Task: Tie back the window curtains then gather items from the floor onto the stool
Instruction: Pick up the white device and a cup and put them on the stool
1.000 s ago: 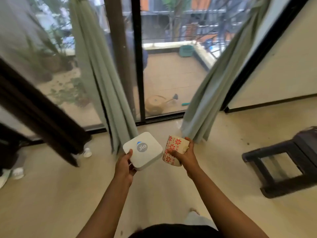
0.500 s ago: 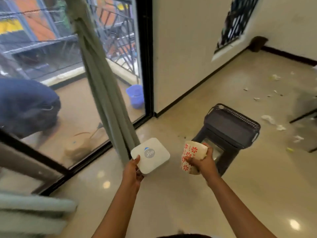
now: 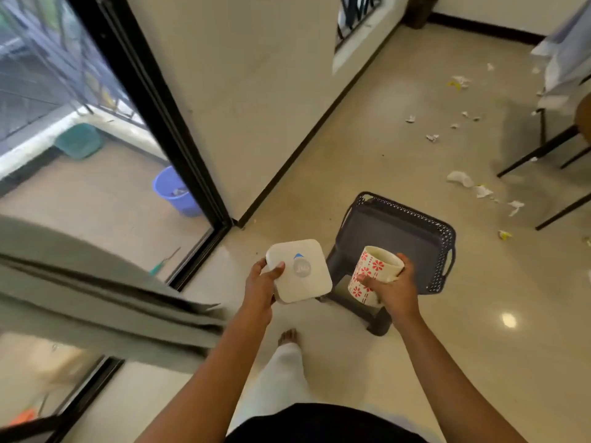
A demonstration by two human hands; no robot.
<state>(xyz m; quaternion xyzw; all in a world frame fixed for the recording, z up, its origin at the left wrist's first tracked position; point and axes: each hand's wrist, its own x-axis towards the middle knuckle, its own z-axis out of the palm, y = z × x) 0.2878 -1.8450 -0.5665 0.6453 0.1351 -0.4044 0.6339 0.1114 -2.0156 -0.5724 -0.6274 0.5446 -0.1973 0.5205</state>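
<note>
The grey-green curtain [image 3: 96,298] hung at your left. The dark stool [image 3: 399,231] stood ahead. Near it, your left hand [image 3: 260,287] gripped the white box [image 3: 300,270] and your right hand [image 3: 396,290] the flowered cup [image 3: 372,266], fingers [image 3: 277,269] curled round both.

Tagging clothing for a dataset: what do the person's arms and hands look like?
The left arm and right arm are bare, no sleeves in view. The left hand and right hand are ungloved; no watch, bracelet or ring shows.
</note>
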